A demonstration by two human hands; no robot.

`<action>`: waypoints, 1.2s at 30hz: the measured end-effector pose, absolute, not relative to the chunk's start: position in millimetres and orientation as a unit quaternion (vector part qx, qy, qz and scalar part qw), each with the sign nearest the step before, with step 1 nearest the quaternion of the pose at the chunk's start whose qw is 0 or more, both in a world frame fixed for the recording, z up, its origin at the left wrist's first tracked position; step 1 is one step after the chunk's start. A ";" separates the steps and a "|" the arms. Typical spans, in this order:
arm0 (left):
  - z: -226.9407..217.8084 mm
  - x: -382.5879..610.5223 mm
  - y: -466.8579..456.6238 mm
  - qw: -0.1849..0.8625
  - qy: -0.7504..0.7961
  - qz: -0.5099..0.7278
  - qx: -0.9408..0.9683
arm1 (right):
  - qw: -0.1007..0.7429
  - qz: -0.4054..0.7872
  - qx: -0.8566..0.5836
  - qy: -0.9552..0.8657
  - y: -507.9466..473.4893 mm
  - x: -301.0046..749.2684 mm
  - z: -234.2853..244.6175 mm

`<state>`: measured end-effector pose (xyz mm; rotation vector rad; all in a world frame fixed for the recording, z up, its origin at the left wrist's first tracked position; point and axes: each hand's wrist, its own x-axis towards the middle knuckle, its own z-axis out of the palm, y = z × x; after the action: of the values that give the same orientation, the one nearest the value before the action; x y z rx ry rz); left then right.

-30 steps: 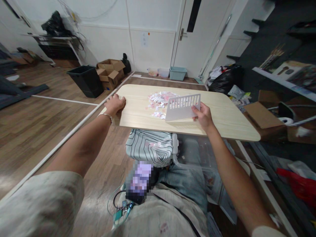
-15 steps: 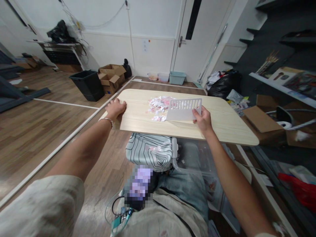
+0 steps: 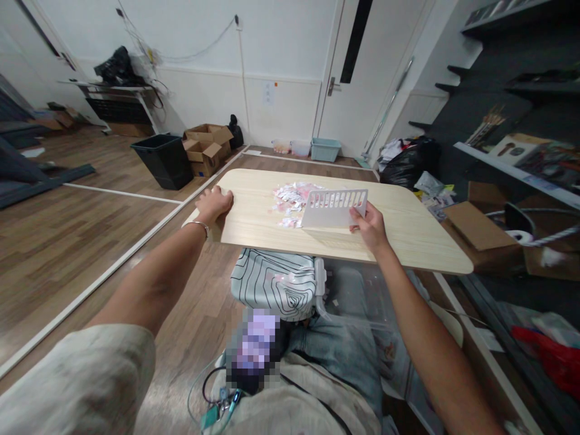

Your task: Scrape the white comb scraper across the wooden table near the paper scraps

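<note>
My left hand (image 3: 214, 206) grips the left edge of a pale wooden tabletop (image 3: 408, 223), its fingers curled over the top. In my right hand (image 3: 369, 226) is a white plastic divider panel (image 3: 328, 214) with a row of slots along its upper side. The panel stands tilted on the tabletop, its lower edge on or near the wood. Right beside its left end lies a spread pile of torn white and pink paper scraps (image 3: 290, 196). Part of the pile is hidden behind the panel and shows through the slots.
Below the table's near edge are a patterned cloth-covered container (image 3: 272, 281) and a clear plastic bin (image 3: 357, 290). A phone (image 3: 256, 344) hangs at my front with cords. A black bin (image 3: 163, 162) and cardboard boxes (image 3: 206, 148) stand beyond on the left; an open carton (image 3: 483, 226) is at right.
The panel and my right hand have shifted slightly left against the scraps. My left hand keeps its place on the table edge. The view has tilted up a little.
</note>
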<state>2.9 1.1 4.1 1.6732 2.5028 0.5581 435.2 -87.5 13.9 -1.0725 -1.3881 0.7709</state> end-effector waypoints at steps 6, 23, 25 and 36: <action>3.9 1.5 2.2 0.041 0.816 0.180 0.548 | 0.571 0.314 -0.455 -0.607 -86.0 434.5 12.2; 2.7 0.0 4.0 0.043 0.817 0.174 0.548 | 0.558 0.319 -0.455 -0.617 -87.3 436.1 11.5; 2.7 0.0 4.1 0.043 0.817 0.175 0.548 | 0.558 0.320 -0.453 -0.617 -88.0 435.9 12.1; 4.0 0.5 2.6 0.042 0.817 0.175 0.548 | 0.557 0.310 -0.467 -0.613 -89.9 435.1 13.6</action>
<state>0.5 2.6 4.0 1.6765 2.5016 0.5345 435.1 -89.9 13.6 -1.1027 -1.4466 0.7321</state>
